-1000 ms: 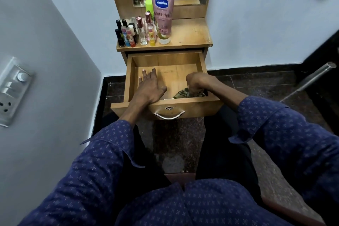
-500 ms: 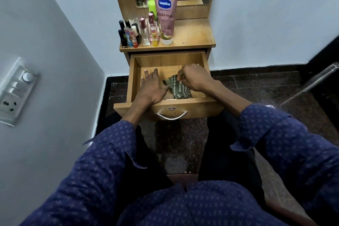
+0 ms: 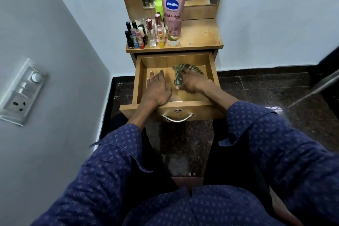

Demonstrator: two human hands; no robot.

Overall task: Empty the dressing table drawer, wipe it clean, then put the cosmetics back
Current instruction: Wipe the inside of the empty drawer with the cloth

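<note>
so the drawer [image 3: 176,86] is pulled all the way out and it's empty apart from a striped cloth [image 3: 180,74] sitting toward the back right corner. the right hand [image 3: 189,82] is on top of that cloth with fingers pushing down onto it; can't really tell if they're curled round a fold or just flat on it. the left hand [image 3: 157,88] lies flat on the drawer floor on the left side, fingers spread, looks like it's bracing the drawer. all the cosmetics, meaning the small bottles [image 3: 145,33] and the big pink vaseline tube [image 3: 173,14], are packed upright on the left of the table top [image 3: 200,36], right at the front edge above the drawer. so i'd say we're mid wipe, nothing gone back in yet. what could go wrong from here: the drawer is out a long way and both hands are leaning on it, so too much weight could tip it or strain the runners. also the bottles stand close together near the lip, so a bump from a hand or sleeve coming up out of the drawer could knock one over domino style, maybe straight into the freshly wiped drawer. the tall tube looks top heavy too.
</note>
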